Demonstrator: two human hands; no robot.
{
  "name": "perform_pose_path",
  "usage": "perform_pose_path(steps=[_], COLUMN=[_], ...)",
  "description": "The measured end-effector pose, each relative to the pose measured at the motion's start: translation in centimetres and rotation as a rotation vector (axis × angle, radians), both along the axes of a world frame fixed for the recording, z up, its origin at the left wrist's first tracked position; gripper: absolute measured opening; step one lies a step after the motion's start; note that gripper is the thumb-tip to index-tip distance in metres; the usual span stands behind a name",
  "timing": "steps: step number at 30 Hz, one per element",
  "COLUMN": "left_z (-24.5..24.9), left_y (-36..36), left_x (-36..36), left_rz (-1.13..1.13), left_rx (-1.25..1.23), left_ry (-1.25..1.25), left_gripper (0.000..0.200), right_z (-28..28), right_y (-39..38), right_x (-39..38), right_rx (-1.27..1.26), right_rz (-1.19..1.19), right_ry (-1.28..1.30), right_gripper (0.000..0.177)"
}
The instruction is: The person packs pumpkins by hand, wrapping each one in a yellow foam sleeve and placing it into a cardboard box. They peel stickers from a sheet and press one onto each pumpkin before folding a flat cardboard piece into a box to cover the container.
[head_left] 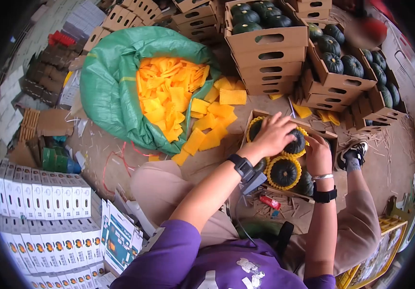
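Note:
My left hand (273, 135) lies palm down on a dark green squash (296, 143) wrapped in a yellow foam net, inside an open cardboard box (260, 115) on the floor. My right hand (317, 153) presses against the right side of the same squash. A second netted squash (283, 172) sits in the box just in front of it, and another netted one shows at the box's left end (253, 129). Both wrists wear black bands.
A green sack (108, 86) full of yellow foam nets (169, 91) lies open to the left, nets spilling toward the box. Stacked cartons of dark squashes (265, 29) stand behind. Flat printed cartons (39, 202) pile at lower left. My shoe (354, 151) rests right of the box.

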State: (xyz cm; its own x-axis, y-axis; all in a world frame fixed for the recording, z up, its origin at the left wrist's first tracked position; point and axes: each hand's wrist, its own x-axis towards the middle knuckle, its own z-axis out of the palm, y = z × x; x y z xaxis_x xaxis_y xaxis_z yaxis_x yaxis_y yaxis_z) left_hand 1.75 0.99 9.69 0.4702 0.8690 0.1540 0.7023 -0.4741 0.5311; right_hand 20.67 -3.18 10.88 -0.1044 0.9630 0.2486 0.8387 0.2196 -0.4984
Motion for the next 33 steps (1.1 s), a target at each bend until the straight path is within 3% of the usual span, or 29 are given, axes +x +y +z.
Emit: perform_pose_path(steps=[1, 2, 3, 4, 5, 6, 8, 10, 11, 13, 14, 16, 20, 22, 23, 25, 26, 28, 29, 31, 33], left_z=[-0.8, -0.4, -3.1, -6.0, -9.6, -11.3, -19.7, -22.9, -21.5, -15.3, -14.6, -15.3, -15.6, -16.0, -17.2, -20.0, -20.0, -20.1, -17.8, -34.8, -22.0], left_y=[1.8, 1.9, 3.1, 3.3, 2.8, 1.4, -0.3, -2.7, -3.1, -2.7, -1.8, -2.4, -4.2, -5.6, -6.2, -7.8, -8.2, -8.6, -8.7, -11.4, -11.3], left_x=[-3.4, -6.7, -11.2, -15.6, -19.7, -21.9, -26.1, -27.5, -27.2, -24.0, -23.3, -22.7, -22.5, -23.2, -24.5, -28.7, -30.4, -33.4, -34.0, -47.6, -43.2], left_rz=[0.109, 0.403, 0.597, 0.831, 0.961, 0.979, 1.109, 1.104, 1.119, 0.998, 1.006, 0.915, 0.927, 1.213, 1.213, 1.493, 1.514, 1.543, 1.378, 1.372, 1.438], left_rx=[0.078, 0.178, 0.117, -0.034, -0.156, -0.116, 0.178, -0.139, -0.16, -0.759, -0.746, -0.452, -0.501, -0.479, -0.478, -0.762, -0.754, -0.744, -0.833, -0.961, -0.776], left_ry=[-0.228, -0.206, -0.317, -0.315, -0.264, 0.092, 0.317, 0.29, 0.299, 0.289, 0.288, 0.417, 0.468, 0.362, 0.366, 0.091, 0.096, 0.244, 0.447, 0.307, 0.461], left_gripper=[0.026, 0.018, 0.014, 0.012, 0.015, 0.021, 0.033, 0.041, 0.041, 0.038, 0.03, 0.036, 0.033, 0.025, 0.025, 0.022, 0.022, 0.023, 0.026, 0.028, 0.031], right_z=[-0.5, -0.6, -0.3, 0.2, 0.5, 0.4, -0.5, -0.1, -0.1, 0.4, 0.7, 1.2, 3.2, 4.0, 3.9, 3.7, 3.6, 3.7, 3.8, 4.4, 4.7], right_y=[0.5, 0.7, 0.9, 1.2, 1.5, 1.5, 0.7, -1.4, -2.4, -4.6, -5.2, -5.8, -7.2, -8.7, -9.5, -10.6, -10.8, -10.6, -10.3, -9.7, -9.1], right_x=[-1.2, -2.4, -3.7, -4.0, -4.1, -4.1, -4.2, -4.0, -3.8, -3.8, -3.8, -4.2, -4.8, -4.1, -3.5, -2.6, -2.2, -2.2, -2.5, -3.4, -4.3], right_rx=[-0.13, -0.261, -0.303, -0.39, -0.386, -0.384, -0.344, -0.24, -0.249, -0.208, -0.178, -0.185, -0.127, -0.133, -0.125, -0.125, -0.071, -0.074, -0.062, -0.068, -0.082], right_rz=[0.066, 0.125, 0.092, 0.067, 0.063, 0.06, 0.039, 0.066, 0.038, -0.017, -0.016, 0.021, 0.103, 0.077, 0.029, -0.048, -0.04, -0.062, -0.049, -0.021, 0.011], right_ry=[-0.104, -0.212, -0.415, -0.371, -0.369, -0.366, -0.292, -0.148, -0.06, 0.053, 0.057, 0.072, 0.107, 0.181, 0.2, 0.263, 0.257, 0.304, 0.335, 0.361, 0.367], right_gripper=[0.046, 0.056, 0.067, 0.067, 0.068, 0.069, 0.067, 0.062, 0.058, 0.05, 0.046, 0.043, 0.038, 0.034, 0.031, 0.022, 0.019, 0.016, 0.015, 0.013, 0.012])
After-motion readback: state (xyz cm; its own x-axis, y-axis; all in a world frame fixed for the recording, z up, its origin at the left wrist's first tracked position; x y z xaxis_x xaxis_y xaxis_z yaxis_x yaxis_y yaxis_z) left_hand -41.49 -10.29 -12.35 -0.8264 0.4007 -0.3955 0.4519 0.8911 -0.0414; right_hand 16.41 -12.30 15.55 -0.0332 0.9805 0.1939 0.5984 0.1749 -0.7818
